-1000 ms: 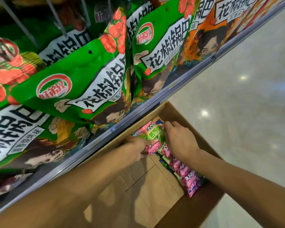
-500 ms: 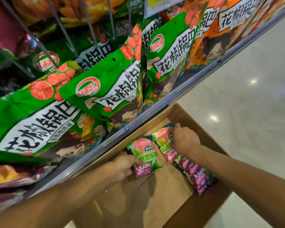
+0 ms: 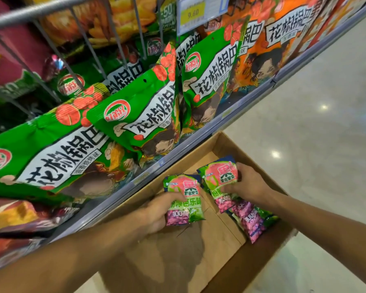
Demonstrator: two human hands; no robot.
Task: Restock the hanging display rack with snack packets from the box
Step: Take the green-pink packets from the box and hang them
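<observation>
A brown cardboard box (image 3: 268, 253) stands on the floor under the rack. My left hand (image 3: 156, 214) grips one green and pink snack packet (image 3: 185, 196) above the box floor. My right hand (image 3: 246, 183) grips a second packet of the same kind (image 3: 220, 174), lifted slightly at the box's far side. A few more such packets (image 3: 251, 220) lie in a row along the box's right wall. The hanging display rack (image 3: 57, 53) rises at upper left with metal pegs.
Large green snack bags (image 3: 140, 115) and orange bags (image 3: 273, 45) hang on the rack over a metal shelf rail (image 3: 230, 119). A price tag (image 3: 195, 12) sits at the top. Glossy tiled floor (image 3: 315, 123) spreads to the right.
Both hands have lifted out of the packet row, each with a packet. The left hand drew its packet toward me; the view tilted up, showing more of the rack.
</observation>
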